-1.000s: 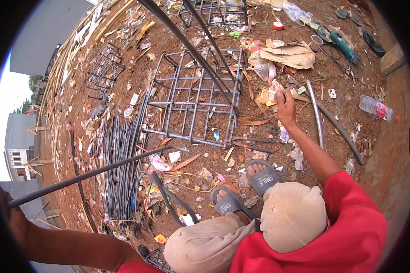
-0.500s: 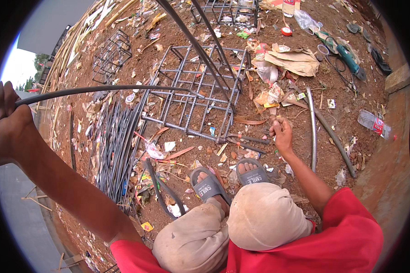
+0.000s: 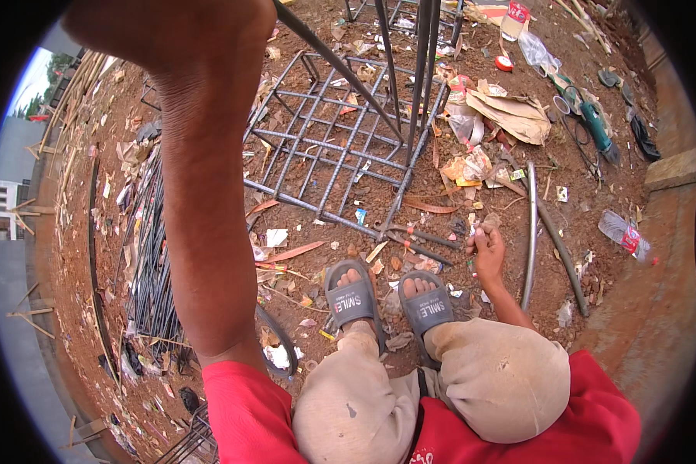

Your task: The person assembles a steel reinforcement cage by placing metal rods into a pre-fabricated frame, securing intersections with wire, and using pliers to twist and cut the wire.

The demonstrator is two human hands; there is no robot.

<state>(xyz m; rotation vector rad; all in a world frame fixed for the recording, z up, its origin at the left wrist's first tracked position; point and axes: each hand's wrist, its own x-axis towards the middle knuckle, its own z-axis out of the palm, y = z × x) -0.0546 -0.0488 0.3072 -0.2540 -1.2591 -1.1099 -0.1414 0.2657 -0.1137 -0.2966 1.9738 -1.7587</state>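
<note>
My left hand (image 3: 185, 31) is raised at the top edge, its fingers mostly out of sight. A dark steel bar (image 3: 329, 58) runs from that hand down to a rebar cage (image 3: 317, 147), which lies on the dirt before my feet. More upright bars (image 3: 424, 62) rise at the cage's far right side. Low on the right, my right hand (image 3: 487, 251) is closed with fingers curled together; whatever is in them is too small to make out. Just left of it, pincers (image 3: 429, 243) with dark handles lie against the cage's near corner.
Loose thin rods (image 3: 151, 263) are bundled at left. A metal pipe (image 3: 531, 232) lies right of my right hand. Farther right are a green angle grinder (image 3: 598, 127), crumpled brown paper (image 3: 510, 112) and a plastic bottle (image 3: 625, 233). Litter covers the reddish dirt around my sandals (image 3: 353, 298).
My left arm has swung from the far left toward the top middle, bringing the bent bar to a steeper angle. My right hand stays near the pincers, still closed.
</note>
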